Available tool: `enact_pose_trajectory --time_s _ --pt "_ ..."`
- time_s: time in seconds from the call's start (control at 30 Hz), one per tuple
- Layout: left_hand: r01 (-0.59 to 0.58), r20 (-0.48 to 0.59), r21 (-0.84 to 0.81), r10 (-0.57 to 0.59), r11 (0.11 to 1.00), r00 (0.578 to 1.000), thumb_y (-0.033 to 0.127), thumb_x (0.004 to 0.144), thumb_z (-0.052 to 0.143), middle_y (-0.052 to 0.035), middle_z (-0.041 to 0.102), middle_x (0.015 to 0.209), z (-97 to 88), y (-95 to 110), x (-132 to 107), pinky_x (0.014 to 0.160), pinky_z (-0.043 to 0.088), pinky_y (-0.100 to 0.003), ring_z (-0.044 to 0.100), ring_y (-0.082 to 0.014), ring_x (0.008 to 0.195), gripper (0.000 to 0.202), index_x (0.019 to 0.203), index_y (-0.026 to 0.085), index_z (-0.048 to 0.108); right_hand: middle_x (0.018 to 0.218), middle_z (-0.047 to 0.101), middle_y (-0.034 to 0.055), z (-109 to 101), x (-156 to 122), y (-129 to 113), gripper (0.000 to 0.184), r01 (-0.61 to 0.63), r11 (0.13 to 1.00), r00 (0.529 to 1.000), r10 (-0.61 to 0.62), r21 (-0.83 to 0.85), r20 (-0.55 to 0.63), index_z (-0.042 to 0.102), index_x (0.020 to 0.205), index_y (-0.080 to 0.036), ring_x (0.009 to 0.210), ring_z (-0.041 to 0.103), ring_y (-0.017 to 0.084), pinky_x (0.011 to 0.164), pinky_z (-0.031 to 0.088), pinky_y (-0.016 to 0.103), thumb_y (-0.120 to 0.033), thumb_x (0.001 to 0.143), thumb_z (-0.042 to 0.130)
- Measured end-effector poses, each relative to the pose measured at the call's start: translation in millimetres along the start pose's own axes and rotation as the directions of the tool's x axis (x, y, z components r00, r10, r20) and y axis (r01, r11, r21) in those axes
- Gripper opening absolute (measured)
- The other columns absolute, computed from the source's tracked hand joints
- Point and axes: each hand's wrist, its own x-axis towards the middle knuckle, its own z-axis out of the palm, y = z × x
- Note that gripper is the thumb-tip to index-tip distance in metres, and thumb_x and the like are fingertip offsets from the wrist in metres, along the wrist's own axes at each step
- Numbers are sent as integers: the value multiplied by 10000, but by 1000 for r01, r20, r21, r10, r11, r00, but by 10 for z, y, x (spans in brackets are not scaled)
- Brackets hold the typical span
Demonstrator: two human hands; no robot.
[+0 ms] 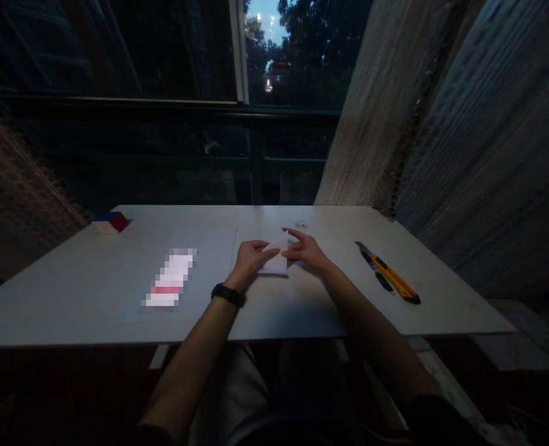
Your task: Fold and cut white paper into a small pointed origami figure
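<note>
A small folded piece of white paper [274, 265] is held just over the middle of the table, its top coming to a slanted point. My left hand [250, 257], with a dark band on the wrist, grips its left side, thumb laid across the front. On the other side my right hand [306, 251] pinches the right edge between thumb and fingers, the index finger reaching up to the tip. Parts of the fingers behind the paper are hidden.
On the white table [93, 297], a bright pixelated phone-like rectangle [172, 279] lies on pale sheets at left. A coloured cube [111, 222] sits far left. Right of my arm lie a yellow utility knife [395, 282] and a smaller dark cutter [379, 272]. Curtains [358, 111] hang behind.
</note>
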Motion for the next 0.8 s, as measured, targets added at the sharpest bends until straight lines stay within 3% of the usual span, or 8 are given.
enact_pose_trajectory --time_s 0.23,0.37,0.43,0.5,0.8 --pt "16 -20 -53 -17 998 1000 350 507 772 -54 653 635 15 19 -23 440 374 -218 557 -128 494 381 772 97 667 504 606 -57 0 7 8 851 -4 1000 1000 4 24 -13 393 1262 -118 458 584 132 506 503 265 -222 505 767" --pt "11 -10 -57 -12 998 1000 350 491 780 -50 656 641 22 40 -37 450 378 -216 564 -130 510 378 748 98 665 534 637 -1 56 8 16 486 -42 998 995 46 42 -89 578 893 -114 472 604 152 472 501 260 -309 497 782" --pt "10 -1 -49 -10 999 1000 354 490 781 -50 656 644 23 47 -42 452 378 -215 564 -130 515 377 739 96 664 523 631 13 87 13 33 374 -56 997 991 62 61 -116 555 679 -125 459 601 153 445 491 252 -354 490 782" --pt "9 2 -36 -9 999 1000 357 492 781 -45 652 634 22 50 -45 438 364 -209 551 -121 500 377 736 95 663 488 611 7 105 22 56 382 -58 995 988 69 79 -141 506 573 -137 424 582 143 416 479 245 -372 469 789" --pt "-4 13 -1 4 1000 1000 388 529 762 -33 624 597 3 39 -47 391 310 -193 495 -90 446 375 734 94 653 472 601 -3 88 41 95 381 -43 992 992 56 120 -112 502 556 -136 399 559 122 402 459 228 -344 446 803"
